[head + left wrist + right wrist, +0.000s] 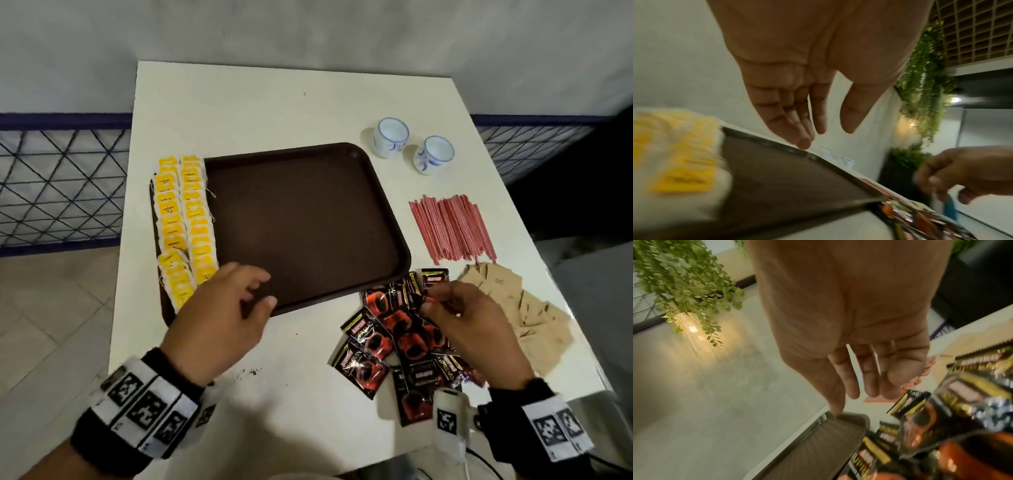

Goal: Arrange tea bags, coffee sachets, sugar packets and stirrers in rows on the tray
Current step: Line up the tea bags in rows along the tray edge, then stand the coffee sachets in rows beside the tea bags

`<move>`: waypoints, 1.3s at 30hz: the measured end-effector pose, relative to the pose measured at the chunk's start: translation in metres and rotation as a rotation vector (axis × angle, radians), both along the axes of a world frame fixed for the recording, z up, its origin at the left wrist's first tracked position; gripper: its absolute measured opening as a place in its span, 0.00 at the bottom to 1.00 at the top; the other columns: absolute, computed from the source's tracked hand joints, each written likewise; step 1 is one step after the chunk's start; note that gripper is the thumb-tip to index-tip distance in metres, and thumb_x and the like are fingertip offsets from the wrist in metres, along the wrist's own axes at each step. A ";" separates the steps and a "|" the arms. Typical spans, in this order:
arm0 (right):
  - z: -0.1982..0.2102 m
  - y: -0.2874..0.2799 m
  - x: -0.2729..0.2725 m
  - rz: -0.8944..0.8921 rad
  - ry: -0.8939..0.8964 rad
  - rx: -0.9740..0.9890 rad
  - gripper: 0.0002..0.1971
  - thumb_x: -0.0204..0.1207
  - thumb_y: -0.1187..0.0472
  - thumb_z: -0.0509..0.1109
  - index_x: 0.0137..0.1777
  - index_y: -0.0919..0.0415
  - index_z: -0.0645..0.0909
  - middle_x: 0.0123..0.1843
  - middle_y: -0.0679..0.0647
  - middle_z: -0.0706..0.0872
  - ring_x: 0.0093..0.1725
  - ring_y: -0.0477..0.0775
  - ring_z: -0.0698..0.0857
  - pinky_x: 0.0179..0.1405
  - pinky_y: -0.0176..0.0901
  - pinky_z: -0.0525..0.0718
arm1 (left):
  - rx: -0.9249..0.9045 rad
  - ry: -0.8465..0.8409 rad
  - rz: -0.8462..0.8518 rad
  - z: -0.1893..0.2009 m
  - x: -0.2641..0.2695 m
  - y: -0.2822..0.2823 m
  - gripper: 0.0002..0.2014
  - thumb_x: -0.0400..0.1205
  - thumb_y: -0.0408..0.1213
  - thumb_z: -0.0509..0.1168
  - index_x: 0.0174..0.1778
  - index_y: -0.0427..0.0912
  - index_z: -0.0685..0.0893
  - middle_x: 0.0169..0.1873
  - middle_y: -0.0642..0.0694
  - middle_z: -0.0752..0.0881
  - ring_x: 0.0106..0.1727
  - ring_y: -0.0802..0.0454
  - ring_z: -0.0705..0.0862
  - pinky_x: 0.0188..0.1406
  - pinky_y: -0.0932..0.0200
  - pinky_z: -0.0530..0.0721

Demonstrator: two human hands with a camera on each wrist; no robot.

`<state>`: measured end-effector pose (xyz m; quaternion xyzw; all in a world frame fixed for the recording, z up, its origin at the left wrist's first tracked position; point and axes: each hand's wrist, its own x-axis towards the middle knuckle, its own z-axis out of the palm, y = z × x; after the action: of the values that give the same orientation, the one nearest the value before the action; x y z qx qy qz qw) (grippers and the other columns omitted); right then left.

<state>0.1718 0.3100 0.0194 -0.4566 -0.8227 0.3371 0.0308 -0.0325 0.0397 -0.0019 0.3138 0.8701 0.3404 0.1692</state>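
A dark brown tray (301, 222) lies mid-table. Yellow tea bags (185, 219) fill two rows along its left side. My left hand (265, 289) hovers over the tray's near-left corner with relaxed, spread fingers and holds nothing; the left wrist view shows its empty palm (830, 134) above the tray (787, 178) and blurred tea bags (684, 162). Black-and-red coffee sachets (387, 339) lie in a loose pile off the tray's near-right corner. My right hand (431, 301) reaches down onto that pile. In the right wrist view its fingers (855, 402) are stretched out over the sachets (920, 418), gripping nothing.
Red stirrers (452, 229) lie bunched to the right of the tray, brown sugar packets (534, 308) nearer along the right table edge. Two white cups (390, 137) (433, 154) stand at the back right. A white marker-tagged device (448, 421) sits at the near edge.
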 end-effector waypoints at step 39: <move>-0.043 0.088 0.000 0.656 -0.332 -0.095 0.33 0.70 0.62 0.82 0.73 0.56 0.72 0.63 0.53 0.80 0.58 0.52 0.83 0.52 0.39 0.79 | -0.486 -0.019 -0.236 -0.027 0.141 0.138 0.45 0.78 0.37 0.70 0.86 0.61 0.52 0.83 0.51 0.55 0.78 0.49 0.66 0.70 0.56 0.78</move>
<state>0.1717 0.3978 -0.0239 -0.2178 -0.9026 0.2881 -0.2343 0.1087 0.1776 -0.0284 0.3602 0.8820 0.1024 0.2861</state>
